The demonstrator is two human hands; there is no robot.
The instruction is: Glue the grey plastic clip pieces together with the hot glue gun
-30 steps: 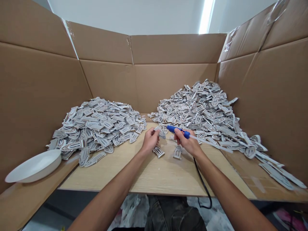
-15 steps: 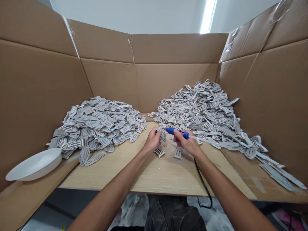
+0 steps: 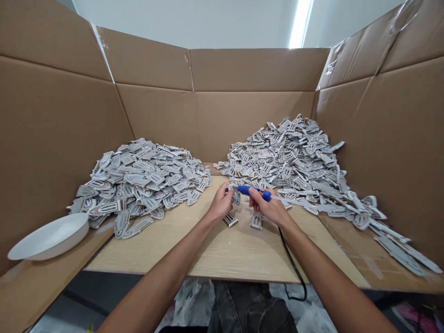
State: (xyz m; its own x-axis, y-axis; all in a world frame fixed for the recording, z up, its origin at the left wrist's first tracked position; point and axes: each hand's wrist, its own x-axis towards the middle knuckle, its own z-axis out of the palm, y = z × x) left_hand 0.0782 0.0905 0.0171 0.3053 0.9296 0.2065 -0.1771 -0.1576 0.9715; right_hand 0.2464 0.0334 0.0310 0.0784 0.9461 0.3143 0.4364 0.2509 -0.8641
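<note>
Pinched in my left hand (image 3: 222,202) is a small grey cut-out piece (image 3: 236,198), partly hidden by my fingers. My right hand (image 3: 267,207) is wrapped round a blue glue gun (image 3: 255,192), with a clear glue stick (image 3: 287,200) out of its rear end and a black cord (image 3: 293,263) running down past the table edge. The gun's nozzle points left and is at the grey piece; whether they touch I cannot tell. Below my hands, two loose grey window-shaped pieces lie on the table: one (image 3: 230,219) beside my left hand, another (image 3: 256,221) under my right.
A heap of grey pieces (image 3: 145,175) stands at the left, and a taller heap (image 3: 284,152) at the back right spreads toward the right edge. A white bowl (image 3: 52,238) sits at far left. Cardboard walls (image 3: 256,120) enclose the wooden table (image 3: 166,249) on three sides.
The glue gun has shifted slightly left and its nozzle now overlaps the grey piece. My left hand has turned the piece a little.
</note>
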